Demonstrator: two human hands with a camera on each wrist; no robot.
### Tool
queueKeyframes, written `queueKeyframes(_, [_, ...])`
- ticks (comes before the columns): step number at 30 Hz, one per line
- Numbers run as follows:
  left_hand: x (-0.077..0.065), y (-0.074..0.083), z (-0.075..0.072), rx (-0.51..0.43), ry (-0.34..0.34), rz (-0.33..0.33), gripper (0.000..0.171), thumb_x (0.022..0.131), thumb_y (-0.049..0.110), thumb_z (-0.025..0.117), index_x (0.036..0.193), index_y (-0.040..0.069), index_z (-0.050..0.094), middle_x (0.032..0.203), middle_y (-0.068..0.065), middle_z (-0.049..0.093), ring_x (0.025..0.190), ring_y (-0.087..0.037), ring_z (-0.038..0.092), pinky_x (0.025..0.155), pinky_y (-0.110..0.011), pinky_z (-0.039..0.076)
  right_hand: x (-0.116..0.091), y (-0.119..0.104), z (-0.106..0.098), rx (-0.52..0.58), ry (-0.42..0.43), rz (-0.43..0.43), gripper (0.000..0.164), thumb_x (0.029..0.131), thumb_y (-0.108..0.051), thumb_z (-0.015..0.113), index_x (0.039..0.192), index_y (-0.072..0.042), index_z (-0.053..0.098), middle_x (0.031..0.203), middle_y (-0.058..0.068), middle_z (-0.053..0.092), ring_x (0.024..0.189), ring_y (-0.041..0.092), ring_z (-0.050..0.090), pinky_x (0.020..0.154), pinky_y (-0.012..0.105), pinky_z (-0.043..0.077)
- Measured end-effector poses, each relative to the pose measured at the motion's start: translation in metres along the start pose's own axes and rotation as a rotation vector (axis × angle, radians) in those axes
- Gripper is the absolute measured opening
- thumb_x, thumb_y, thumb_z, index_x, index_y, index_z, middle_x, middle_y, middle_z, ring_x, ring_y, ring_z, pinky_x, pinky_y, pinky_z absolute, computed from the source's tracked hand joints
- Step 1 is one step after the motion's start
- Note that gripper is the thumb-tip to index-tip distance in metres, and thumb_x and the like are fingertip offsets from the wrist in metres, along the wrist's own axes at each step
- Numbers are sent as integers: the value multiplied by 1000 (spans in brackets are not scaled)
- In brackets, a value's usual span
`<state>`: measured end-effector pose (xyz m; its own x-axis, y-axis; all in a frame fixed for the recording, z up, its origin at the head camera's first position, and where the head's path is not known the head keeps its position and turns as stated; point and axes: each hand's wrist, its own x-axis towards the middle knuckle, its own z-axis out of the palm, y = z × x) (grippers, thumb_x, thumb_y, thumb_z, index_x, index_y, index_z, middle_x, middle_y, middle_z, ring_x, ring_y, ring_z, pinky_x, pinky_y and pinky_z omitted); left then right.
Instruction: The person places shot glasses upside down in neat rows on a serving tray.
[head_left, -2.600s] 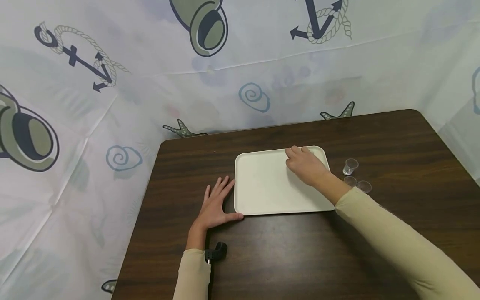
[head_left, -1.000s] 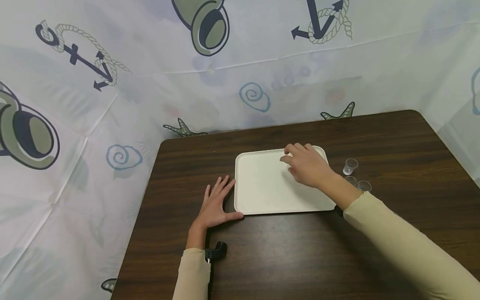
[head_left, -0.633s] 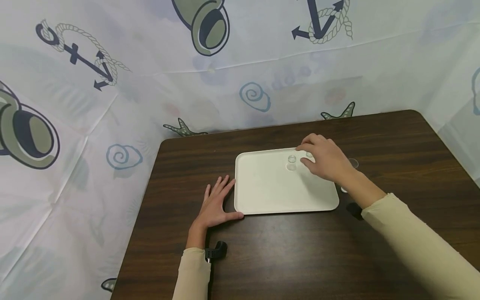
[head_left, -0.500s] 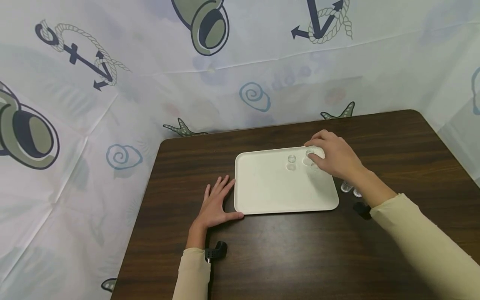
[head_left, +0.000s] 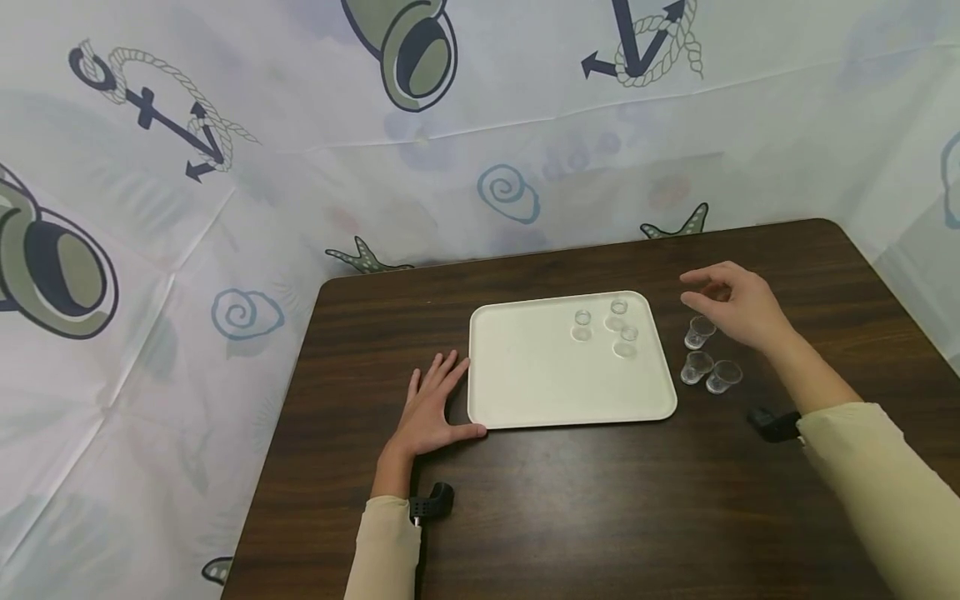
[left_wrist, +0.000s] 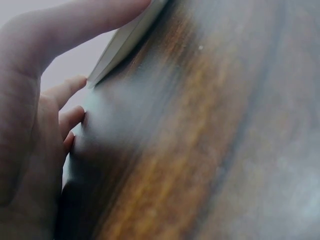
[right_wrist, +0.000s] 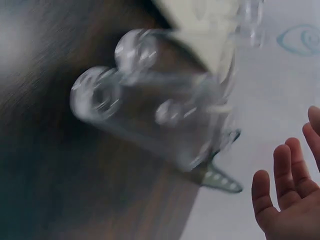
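My left hand (head_left: 431, 417) lies spread at the left end of a white tray (head_left: 525, 367), thumb and fingertips right at its edge. In the left wrist view, the thumb (left_wrist: 90, 25) reaches to the tray rim (left_wrist: 122, 47). My right hand (head_left: 738, 304) hovers past the tray's right end, thumb and forefinger apart, holding nothing. Close below its fingers stands a clear shot glass (head_left: 699, 332), wide mouth up. Two similar glasses, one left (head_left: 696, 367) and one right (head_left: 723, 377), stand nearer me. Three clear glasses sit narrow end up on the tray, including the leftmost glass (head_left: 582, 325).
Dark wood-grain table (head_left: 570, 508) runs under everything, its far edge against a white curtain (head_left: 420, 200) printed with anchors and shells. Black wrist cameras, one on the left arm (head_left: 432, 502) and one on the right (head_left: 772, 425), sit low by the tabletop.
From over the tray's far right part, my right hand has pulled back rightward to above the table glasses. Three glasses on the tray now show uncovered. My left hand has stayed put.
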<state>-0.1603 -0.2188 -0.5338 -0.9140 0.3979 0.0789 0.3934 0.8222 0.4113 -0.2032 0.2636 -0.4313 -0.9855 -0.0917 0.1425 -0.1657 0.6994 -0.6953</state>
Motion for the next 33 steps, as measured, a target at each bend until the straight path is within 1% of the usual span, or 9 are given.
queueKeyframes(3, [1,0,0,8,-2,5,110,64,79,65,153,28,24,160,-3,18,147,-29,10,112,-62,2,-6,16,-5,10,-1,61,38,97,-32,56,125,-7,61,118,15,55,94,24,49,68,33,41])
queueKeyframes(9, [2,0,-1,9,-11,4,111,64,80,64,153,29,23,160,-2,17,147,-28,10,112,-61,2,-13,43,-8,14,-30,140,34,99,-23,51,128,-7,59,118,18,56,84,25,45,60,28,39])
queueKeyframes(11, [2,0,0,13,-10,2,111,64,79,65,153,28,24,160,-3,17,147,-29,10,111,-62,2,-13,50,-7,7,-70,147,32,99,-18,51,128,-7,59,118,20,56,84,26,48,60,29,41])
queueKeyframes(15, [1,0,0,14,-8,-1,111,64,79,65,153,28,24,160,-3,18,147,-29,11,111,-62,3,-14,63,-2,2,-191,138,34,96,-11,55,129,-3,57,122,26,56,95,33,56,67,31,45])
queueKeyframes(18, [1,0,0,11,-5,1,111,64,79,65,153,28,24,160,-2,18,147,-29,11,112,-62,3,-14,70,1,5,-269,136,39,93,-13,62,130,-3,55,122,26,57,101,35,57,71,33,47])
queueKeyframes(22, [1,0,1,9,-4,-2,111,64,81,63,153,29,23,160,-1,17,147,-27,10,112,-61,2,-12,73,4,21,-323,148,47,88,-19,70,130,-3,56,119,23,60,99,29,60,71,31,48])
queueKeyframes(26, [1,-1,1,11,-8,-6,111,64,82,62,153,30,22,160,-1,16,147,-26,8,112,-60,1,-11,74,7,22,-335,147,50,85,-26,73,127,-2,58,118,21,61,96,25,60,70,28,49])
queueKeyframes(30, [0,-1,0,10,-7,-1,111,64,80,64,153,29,23,160,-3,17,147,-28,9,112,-61,3,-11,75,11,5,-315,125,50,84,-32,75,122,-3,62,113,18,64,92,23,59,68,27,49])
queueKeyframes(33, [0,0,-1,6,-1,6,111,64,78,66,153,28,24,160,-4,18,147,-30,11,111,-62,3,-11,75,14,-7,-300,114,49,83,-33,75,120,-3,64,108,17,65,88,22,57,67,27,48])
